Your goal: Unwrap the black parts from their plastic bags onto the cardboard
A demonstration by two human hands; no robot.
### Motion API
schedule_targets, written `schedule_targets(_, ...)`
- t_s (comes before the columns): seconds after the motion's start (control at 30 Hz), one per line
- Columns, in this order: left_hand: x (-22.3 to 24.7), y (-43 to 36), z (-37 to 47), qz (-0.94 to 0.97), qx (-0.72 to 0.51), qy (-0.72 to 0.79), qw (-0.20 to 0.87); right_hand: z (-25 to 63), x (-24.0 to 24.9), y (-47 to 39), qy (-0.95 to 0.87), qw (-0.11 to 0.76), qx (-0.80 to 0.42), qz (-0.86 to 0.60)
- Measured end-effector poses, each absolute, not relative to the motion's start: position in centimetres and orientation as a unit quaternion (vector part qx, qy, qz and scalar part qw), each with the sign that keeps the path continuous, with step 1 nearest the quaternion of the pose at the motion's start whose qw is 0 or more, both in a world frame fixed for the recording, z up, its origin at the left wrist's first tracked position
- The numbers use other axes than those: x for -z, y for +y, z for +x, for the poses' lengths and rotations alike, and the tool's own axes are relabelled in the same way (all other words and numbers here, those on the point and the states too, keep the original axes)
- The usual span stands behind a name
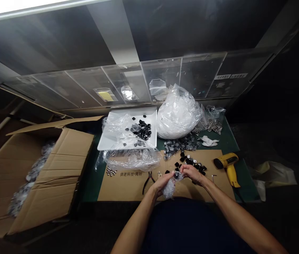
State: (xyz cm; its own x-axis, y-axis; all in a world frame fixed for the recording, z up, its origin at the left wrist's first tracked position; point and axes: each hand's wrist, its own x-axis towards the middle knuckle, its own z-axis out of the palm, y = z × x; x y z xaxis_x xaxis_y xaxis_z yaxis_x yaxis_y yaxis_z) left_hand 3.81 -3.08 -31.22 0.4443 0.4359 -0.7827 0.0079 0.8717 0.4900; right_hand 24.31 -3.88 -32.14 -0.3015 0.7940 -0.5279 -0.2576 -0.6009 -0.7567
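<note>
My left hand (162, 183) is closed on a small clear plastic bag (168, 189) that hangs below its fingers above the cardboard sheet. At the bag's upper end my right hand (191, 173) pinches, its fingertips close to the left ones. Whatever sits inside the bag is too small to make out. Just behind my hands lie several small black square parts (202, 168), some showing a silvery face. A pair of pliers (148, 180) with dark handles rests left of my left hand. To the right of my right hand is a small hex key (213, 177).
A yellow heat gun (229, 164) lies at the right. Behind stand a white tray (107, 143) of black parts, a big plastic bag (178, 116) and a pile of small wrapped pieces (176, 146). An open cardboard box (62, 169) with bagged items is at the left.
</note>
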Motion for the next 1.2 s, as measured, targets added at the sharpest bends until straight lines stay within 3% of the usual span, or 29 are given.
schedule_targets(0.23,32.2,-4.8,4.6,0.172,-0.247,0.528,0.794,23.7,32.2,-5.5,-0.232,0.329,-0.743,-0.534)
schedule_targets(0.43,34.3,-5.9,4.0,0.191,-0.316,0.605,0.705,23.2,34.0,-7.5,-0.158,0.305,-0.737,-0.582)
schedule_targets(0.87,35.8,-5.5,5.1,0.153,-0.316,0.633,0.69,22.8,36.9,-8.1,-0.072,0.342,-0.766,-0.539)
schedule_targets(1.2,36.4,-5.0,6.4,0.172,-0.293,0.662,0.669,25.1,39.0,-8.6,-0.045,0.352,-0.621,-0.699)
